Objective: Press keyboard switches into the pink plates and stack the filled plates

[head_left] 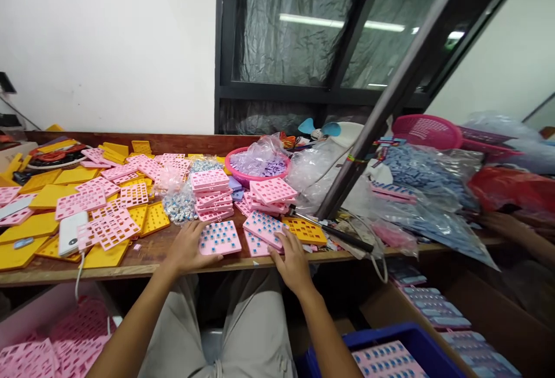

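Observation:
My left hand (187,247) rests on the wooden table (143,254) at its front edge, thumb and fingers touching the left side of a pink tray filled with small blue parts (220,237). My right hand (291,255) lies with fingers spread on another filled pink tray (262,229), which rests on a second one. A yellow tray (306,230) lies just right of that hand. Behind the hands stand stacks of empty pink trays (211,194).
Pink and yellow trays (93,199) cover the table's left; a white phone (71,232) with a cable lies there. A pink bowl (259,165), plastic bags of parts (422,177), a slanted metal pole (381,106), a blue crate (392,350) below. Another person's arm (518,233) at right.

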The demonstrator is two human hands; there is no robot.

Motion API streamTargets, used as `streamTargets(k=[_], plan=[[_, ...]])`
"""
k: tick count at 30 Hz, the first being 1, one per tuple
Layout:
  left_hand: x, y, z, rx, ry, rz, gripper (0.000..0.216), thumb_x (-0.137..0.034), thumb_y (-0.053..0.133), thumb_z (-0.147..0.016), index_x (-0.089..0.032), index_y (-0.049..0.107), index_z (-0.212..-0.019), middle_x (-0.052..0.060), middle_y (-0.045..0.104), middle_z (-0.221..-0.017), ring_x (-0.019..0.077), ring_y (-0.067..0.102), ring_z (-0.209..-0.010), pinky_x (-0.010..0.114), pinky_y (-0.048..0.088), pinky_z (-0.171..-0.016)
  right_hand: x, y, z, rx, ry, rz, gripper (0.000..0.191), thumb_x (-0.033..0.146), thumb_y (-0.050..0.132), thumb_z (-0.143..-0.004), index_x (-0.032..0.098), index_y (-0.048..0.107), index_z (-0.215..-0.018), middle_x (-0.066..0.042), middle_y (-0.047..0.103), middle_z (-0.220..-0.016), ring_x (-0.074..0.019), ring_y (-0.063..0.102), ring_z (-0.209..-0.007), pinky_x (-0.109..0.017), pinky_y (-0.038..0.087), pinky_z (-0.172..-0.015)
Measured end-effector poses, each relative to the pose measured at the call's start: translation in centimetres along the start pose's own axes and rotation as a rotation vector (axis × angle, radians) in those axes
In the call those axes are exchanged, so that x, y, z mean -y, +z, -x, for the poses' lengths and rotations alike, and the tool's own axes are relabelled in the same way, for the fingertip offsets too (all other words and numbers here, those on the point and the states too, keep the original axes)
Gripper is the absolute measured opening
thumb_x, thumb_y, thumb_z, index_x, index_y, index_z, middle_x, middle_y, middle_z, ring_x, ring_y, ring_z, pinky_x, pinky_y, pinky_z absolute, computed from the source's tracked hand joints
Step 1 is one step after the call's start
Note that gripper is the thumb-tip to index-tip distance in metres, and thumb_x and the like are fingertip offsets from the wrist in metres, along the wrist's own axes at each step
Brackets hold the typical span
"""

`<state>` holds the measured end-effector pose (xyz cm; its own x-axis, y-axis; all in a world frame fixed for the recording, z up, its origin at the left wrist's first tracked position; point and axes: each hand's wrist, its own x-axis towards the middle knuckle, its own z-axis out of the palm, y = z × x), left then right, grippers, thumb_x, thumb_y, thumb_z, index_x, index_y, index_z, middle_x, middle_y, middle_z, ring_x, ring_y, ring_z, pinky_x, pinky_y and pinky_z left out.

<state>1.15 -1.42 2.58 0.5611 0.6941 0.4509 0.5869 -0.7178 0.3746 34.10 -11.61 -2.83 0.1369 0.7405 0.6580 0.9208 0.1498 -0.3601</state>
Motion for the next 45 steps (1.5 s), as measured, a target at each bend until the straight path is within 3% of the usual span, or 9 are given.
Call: streamTargets(k=[5,10,15,19,22,27,35,40,45], plan=[[-5.4,2.7,-6.1,-0.016,0.180,0.110,0.081,-0.065,0.074,-0.070,-0.025,0.051,-0.136,0.013,0.060,-0.130,0.0330,0.055,-0.120,0.045,0.046,-0.103,-1.4,0.1,0.6,-0.027,0.038,-0.209,0.028,0.041,0.052,-0.099,0.019,0.064,-0.112,-0.016,0.060,-0.132,-0.0306,0.054,-0.127,-0.055,0.044,-0.108],[-6.5,7.9,-11.3,0.071,0.252,0.125,0.077,-0.070,0.073,-0.070,-0.022,0.058,-0.129,0.014,0.064,-0.124,0.0337,0.058,-0.116,0.048,0.047,-0.101,-2.3,-0.7,0.9,-0.082,0.164,-0.370,0.025,0.037,0.049,-0.099,0.018,0.066,-0.102,-0.015,0.068,-0.116,-0.0283,0.063,-0.111,-0.050,0.051,-0.098],[-7.5,10.0,-11.1,0.018,0.269,0.225,0.080,-0.067,0.075,-0.071,-0.021,0.057,-0.133,0.016,0.055,-0.139,0.0319,0.052,-0.127,0.045,0.045,-0.107,-1.9,-0.7,1.0,-0.215,0.182,-0.410,0.050,0.039,0.055,-0.096,0.021,0.046,-0.142,-0.017,0.052,-0.142,-0.0290,0.055,-0.127,-0.049,0.052,-0.100],[-6.2,6.9,-11.4,-0.199,0.152,0.197,0.045,-0.052,0.063,-0.088,-0.022,0.063,-0.122,0.013,0.062,-0.127,0.0286,0.055,-0.123,0.046,0.046,-0.105,-0.7,-0.3,1.0,-0.070,0.003,-0.122,0.053,0.043,0.060,-0.093,0.030,0.049,-0.144,-0.011,0.037,-0.156,-0.0341,0.038,-0.142,-0.059,0.038,-0.112],[-1.5,1.9,-13.5,-0.375,-0.017,0.023,0.033,-0.041,0.061,-0.090,-0.021,0.065,-0.115,0.012,0.061,-0.127,0.0302,0.052,-0.126,0.050,0.041,-0.109,-0.5,0.1,1.0,-0.067,-0.014,-0.020,0.052,0.044,0.057,-0.095,0.031,0.049,-0.144,-0.010,0.036,-0.157,-0.0341,0.040,-0.140,-0.058,0.040,-0.111],[7.0,-4.2,-15.2,-0.032,-0.072,-0.152,0.063,-0.039,0.077,-0.071,-0.019,0.061,-0.128,0.015,0.058,-0.135,0.0359,0.050,-0.127,0.051,0.040,-0.108,-0.6,0.3,1.2,-0.076,-0.009,0.013,0.053,0.047,0.055,-0.095,0.031,0.047,-0.145,-0.010,0.037,-0.156,-0.0336,0.042,-0.139,-0.057,0.042,-0.108],[6.6,-4.7,-13.4,-0.098,0.042,-0.052,0.027,-0.031,0.061,-0.084,-0.019,0.073,-0.104,0.011,0.066,-0.104,0.0273,0.060,-0.104,0.044,0.047,-0.098,-0.7,0.8,1.2,-0.104,-0.004,0.026,0.053,0.051,0.054,-0.095,0.029,0.051,-0.142,-0.011,0.041,-0.154,-0.0347,0.045,-0.136,-0.056,0.044,-0.107],[8.0,-6.5,-15.5,-0.010,-0.050,-0.015,0.088,-0.051,0.081,-0.064,-0.019,0.052,-0.140,0.018,0.046,-0.147,0.0377,0.042,-0.136,0.051,0.038,-0.111,-0.5,0.7,1.2,-0.099,-0.004,0.037,0.053,0.052,0.053,-0.095,0.029,0.050,-0.143,-0.011,0.041,-0.154,-0.0344,0.044,-0.137,-0.056,0.044,-0.106],[9.1,-6.1,-17.3,0.128,-0.180,0.122,0.109,-0.056,0.085,-0.056,-0.011,0.043,-0.146,0.023,0.051,-0.145,0.0385,0.054,-0.128,0.047,0.044,-0.106,-0.6,0.7,1.3,-0.100,-0.004,0.055,0.054,0.050,0.055,-0.094,0.029,0.050,-0.143,-0.011,0.042,-0.154,-0.0343,0.047,-0.134,-0.055,0.045,-0.105]])
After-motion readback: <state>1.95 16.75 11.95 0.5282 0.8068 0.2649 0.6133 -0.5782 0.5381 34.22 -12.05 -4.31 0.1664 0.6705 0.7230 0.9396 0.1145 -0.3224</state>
